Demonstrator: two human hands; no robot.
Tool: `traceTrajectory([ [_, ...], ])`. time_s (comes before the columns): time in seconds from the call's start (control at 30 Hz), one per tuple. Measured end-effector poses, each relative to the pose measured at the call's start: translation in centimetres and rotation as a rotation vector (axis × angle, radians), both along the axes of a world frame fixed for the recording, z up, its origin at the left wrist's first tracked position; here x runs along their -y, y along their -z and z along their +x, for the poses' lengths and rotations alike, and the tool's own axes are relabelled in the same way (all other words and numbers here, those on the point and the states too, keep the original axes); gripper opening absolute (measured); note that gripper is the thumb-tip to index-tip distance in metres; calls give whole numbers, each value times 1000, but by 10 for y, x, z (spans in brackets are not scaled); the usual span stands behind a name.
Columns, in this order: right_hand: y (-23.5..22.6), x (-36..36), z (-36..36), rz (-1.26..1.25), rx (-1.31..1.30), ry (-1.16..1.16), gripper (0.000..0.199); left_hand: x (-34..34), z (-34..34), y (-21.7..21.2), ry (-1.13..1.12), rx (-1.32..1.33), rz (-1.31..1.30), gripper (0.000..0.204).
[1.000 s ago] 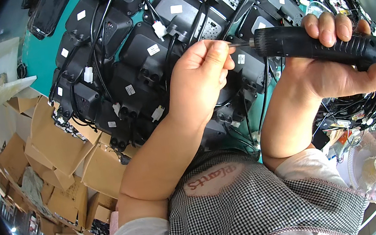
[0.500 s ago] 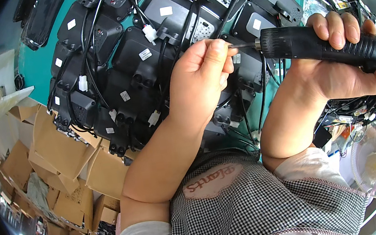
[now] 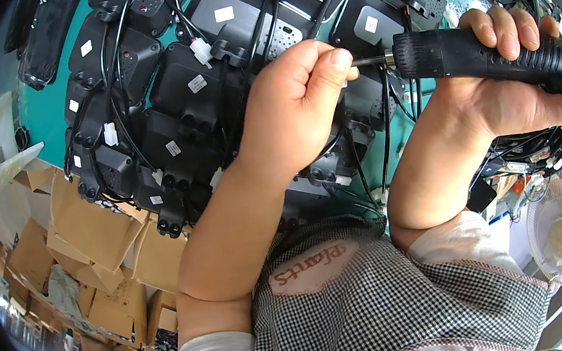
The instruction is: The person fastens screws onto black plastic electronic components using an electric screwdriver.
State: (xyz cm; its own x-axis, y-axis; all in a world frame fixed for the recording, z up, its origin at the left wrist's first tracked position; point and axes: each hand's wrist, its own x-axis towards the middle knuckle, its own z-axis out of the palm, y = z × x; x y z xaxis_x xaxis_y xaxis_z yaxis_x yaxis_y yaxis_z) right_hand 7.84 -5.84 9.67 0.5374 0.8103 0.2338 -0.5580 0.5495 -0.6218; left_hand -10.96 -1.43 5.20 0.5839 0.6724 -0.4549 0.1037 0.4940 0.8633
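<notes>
Black driver [image 3: 451, 54] (one, single bit [image 3: 371, 61]) fills the right hand [image 3: 504, 101].

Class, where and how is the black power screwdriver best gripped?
Probably around the ribbed rear half of the power screwdriver, coming from the right: its thick body suits a full wrap, and the thin bit points left, toward the left hand.

Ribbed plastic driver [image 3: 447, 54]; bit [image 3: 370, 61] seemingly metal.
</notes>
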Motion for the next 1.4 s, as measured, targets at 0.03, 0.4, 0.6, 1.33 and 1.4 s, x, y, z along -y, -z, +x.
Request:
traceTrajectory([
  [0.03,2,-1,1,1,11,-2,55,-3,-1,1,91,-68,154,27],
  [0.4,20,-4,2,36,296,231,62,-74,35,-7,470,-809,877,44],
  [0.6,34,-5,-4,-92,274,305,59,-57,28,45,-6,-136,1470,38],
  [1.33,44,-39,-58,-305,536,570,69,-62,34,17,416,-711,908,23],
  [1.4,39,-41,-64,-364,483,448,80,-63,35,15,413,-708,904,23],
])
